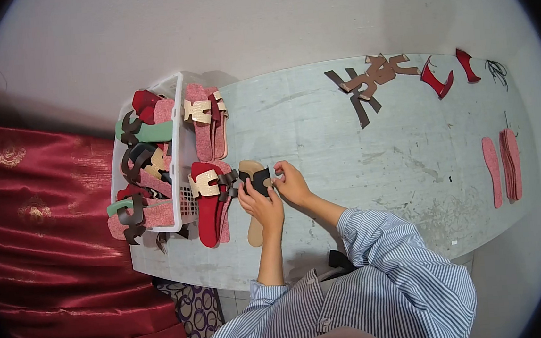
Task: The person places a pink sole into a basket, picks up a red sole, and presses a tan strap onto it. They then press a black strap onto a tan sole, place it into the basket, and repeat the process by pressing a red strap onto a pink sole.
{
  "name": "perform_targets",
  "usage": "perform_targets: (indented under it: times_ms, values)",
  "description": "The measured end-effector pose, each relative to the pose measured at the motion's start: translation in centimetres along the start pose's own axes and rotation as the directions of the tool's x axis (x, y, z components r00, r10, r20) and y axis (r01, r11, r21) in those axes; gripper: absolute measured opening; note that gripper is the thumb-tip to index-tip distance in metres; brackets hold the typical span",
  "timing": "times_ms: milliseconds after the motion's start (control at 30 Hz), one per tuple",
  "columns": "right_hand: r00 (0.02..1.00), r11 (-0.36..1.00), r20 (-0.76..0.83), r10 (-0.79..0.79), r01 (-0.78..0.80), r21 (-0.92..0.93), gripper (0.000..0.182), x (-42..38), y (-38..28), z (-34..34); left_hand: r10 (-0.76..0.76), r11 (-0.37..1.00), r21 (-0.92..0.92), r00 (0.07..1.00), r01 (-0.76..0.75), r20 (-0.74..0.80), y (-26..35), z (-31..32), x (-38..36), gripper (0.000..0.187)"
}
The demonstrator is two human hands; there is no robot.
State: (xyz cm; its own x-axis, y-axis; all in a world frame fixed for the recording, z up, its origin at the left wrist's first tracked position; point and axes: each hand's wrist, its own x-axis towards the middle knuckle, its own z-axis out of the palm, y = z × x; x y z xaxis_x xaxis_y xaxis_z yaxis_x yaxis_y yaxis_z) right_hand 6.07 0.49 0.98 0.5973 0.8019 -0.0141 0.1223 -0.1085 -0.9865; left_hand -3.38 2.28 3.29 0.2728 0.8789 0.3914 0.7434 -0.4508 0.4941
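A sandal with a tan sole [255,233] and a black strap [260,181] lies on the table in front of me. My left hand [261,207] grips it at the strap, its fingers over the black piece and hiding part of the sole. Just to the right, my right hand [292,183] has its fingers closed in a pinch near the strap's right edge; whatever is between the fingertips is too small to make out. Left of my left hand lie a red sandal [209,222] with a cream strap [204,184] and a dark brown strap piece [227,184].
A white plastic basket [179,122] full of sandals and straps stands at the left, with more sandals [204,136] beside it. Brown strap pieces [383,72], red pieces [438,83] and black cords [497,73] lie toward the back right. Pink soles [511,164] rest at the table's right end.
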Motion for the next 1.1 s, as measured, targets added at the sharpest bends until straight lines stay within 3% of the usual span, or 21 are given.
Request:
perform_targets:
  times_ms: [100,200,267,467,533,567,667,700,767,867,1100]
  values:
    - [0.999,1.0,-0.038,0.006,-0.006,0.006,0.024,-0.7,0.5,-0.7,0.11,0.992,-0.058,0.994,-0.109,0.024,1.1,0.6,-1.4,0.053]
    - [0.988,0.992,-0.09,-0.122,0.122,-0.008,0.019,-1.7,1.0,-3.0,0.269,0.951,-0.195,0.953,-0.24,0.137,1.9,1.9,-3.0,0.048]
    - [0.926,0.888,-0.116,-0.36,0.302,-0.347,0.018,-2.8,1.0,-6.2,0.318,0.936,-0.219,0.928,-0.275,0.195,3.3,1.5,-3.6,0.048]
    - [0.889,0.836,-0.349,-0.297,0.066,-0.545,0.019,-8.3,1.6,-15.4,0.482,0.87,-0.303,0.8,-0.389,0.358,6.8,1.9,-6.1,0.049]
    - [0.861,0.824,-0.445,-0.247,-0.055,-0.563,0.02,-10.2,2.2,-17.7,0.57,0.822,-0.313,0.688,-0.476,0.45,8.3,2.3,-6.9,0.051]
    - [0.858,0.819,-0.451,-0.245,-0.066,-0.571,0.02,-11.1,2.4,-18.5,0.575,0.818,-0.327,0.683,-0.473,0.451,9.1,2.5,-7.4,0.051]
    - [0.836,0.787,-0.5,-0.228,-0.144,-0.6,0.024,-13.8,3.5,-19.9,0.71,0.683,-0.357,0.463,-0.638,0.531,11.5,3.1,-8.9,0.059]
    - [0.841,0.761,-0.504,-0.195,-0.194,-0.619,0.027,-14.5,3.5,-19.9,0.714,0.681,-0.366,0.463,-0.635,0.525,12.3,3.3,-9.3,0.059]
    - [0.839,0.73,-0.517,-0.171,-0.245,-0.639,0.031,-15.9,3.3,-20.3,0.781,0.594,-0.411,0.375,-0.691,0.499,13.8,3.5,-10.0,0.06]
    - [0.869,0.733,-0.478,-0.128,-0.241,-0.636,0.037,-18.0,2.8,-21.1,0.802,0.556,-0.403,0.341,-0.727,0.491,15.1,4.7,-11.4,0.064]
    - [0.823,0.71,-0.563,-0.077,-0.351,-0.61,0.038,-23.1,3.5,-25.2,0.816,0.525,-0.466,0.266,-0.712,0.512,18.9,4.6,-15.5,0.067]
